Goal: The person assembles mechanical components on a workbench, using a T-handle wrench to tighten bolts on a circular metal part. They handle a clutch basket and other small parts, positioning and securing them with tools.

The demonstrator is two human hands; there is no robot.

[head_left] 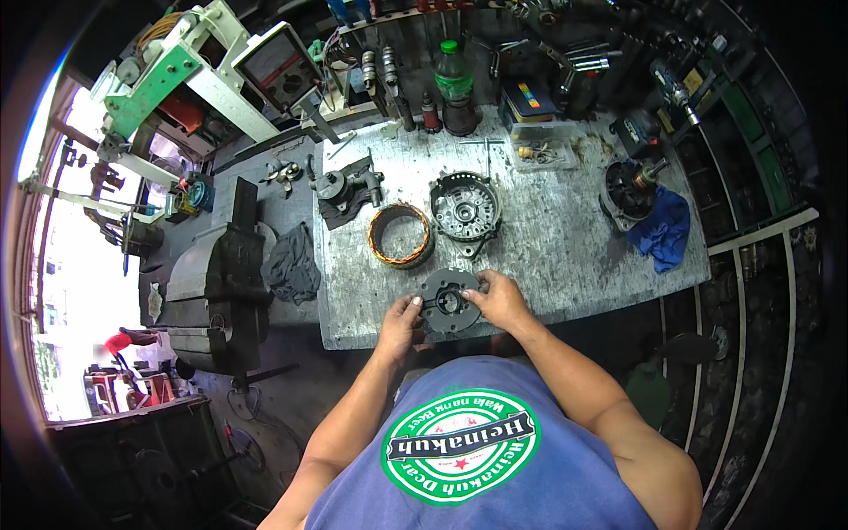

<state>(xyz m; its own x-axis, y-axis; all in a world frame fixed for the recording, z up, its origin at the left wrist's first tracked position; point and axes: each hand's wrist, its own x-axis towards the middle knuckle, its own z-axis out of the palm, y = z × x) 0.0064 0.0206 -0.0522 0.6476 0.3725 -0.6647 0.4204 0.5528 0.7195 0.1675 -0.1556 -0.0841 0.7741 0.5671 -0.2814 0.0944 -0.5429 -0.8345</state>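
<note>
Both hands are clamped on a dark grey round alternator end plate [449,303] at the counter's [565,238] near edge: the left hand [402,320] grips its left rim, the right hand [500,300] its right rim, fingers [472,299] curled over the top. It is held roughly flat, bore facing up. Beyond it lie a copper-wound stator ring [400,235] and a grey alternator housing [465,208].

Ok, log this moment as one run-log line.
left hand: grips round grey housing plate, left edge | right hand: grips its right edge | plate: over bench front edge | beyond: copper-wound stator ring, grey end housing
</note>
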